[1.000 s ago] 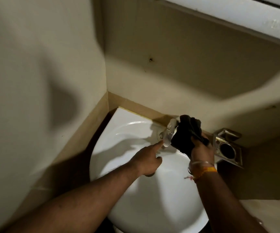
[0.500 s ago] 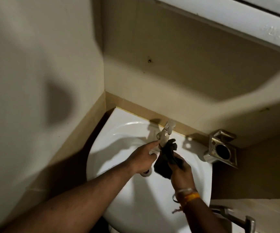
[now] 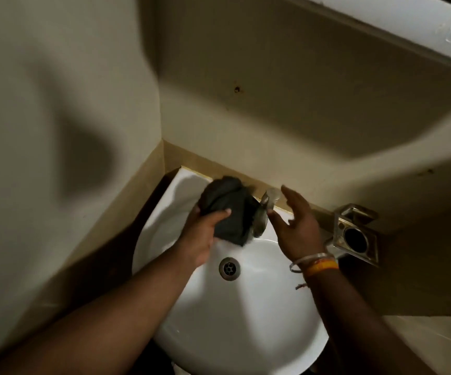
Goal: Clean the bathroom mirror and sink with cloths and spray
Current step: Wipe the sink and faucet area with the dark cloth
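Observation:
A white corner sink [image 3: 246,320] fills the lower middle, with a metal drain [image 3: 229,268] in its bowl. My left hand [image 3: 201,236] grips a dark grey cloth [image 3: 229,209] over the sink's back left rim, the thumb pressed on top of it. The tap [image 3: 266,204] stands at the back of the basin, half hidden behind the cloth. My right hand [image 3: 296,226] hovers just right of the tap with fingers spread and holds nothing. No mirror or spray bottle is in view.
A metal wall holder [image 3: 355,234] with a round opening is fixed to the wall right of the sink. Beige walls meet in the corner behind the basin. A white ledge [image 3: 381,25] juts out overhead at top right.
The cloth has passed from my right hand to my left hand and moved left of the tap. My right hand has let go and opened beside the tap.

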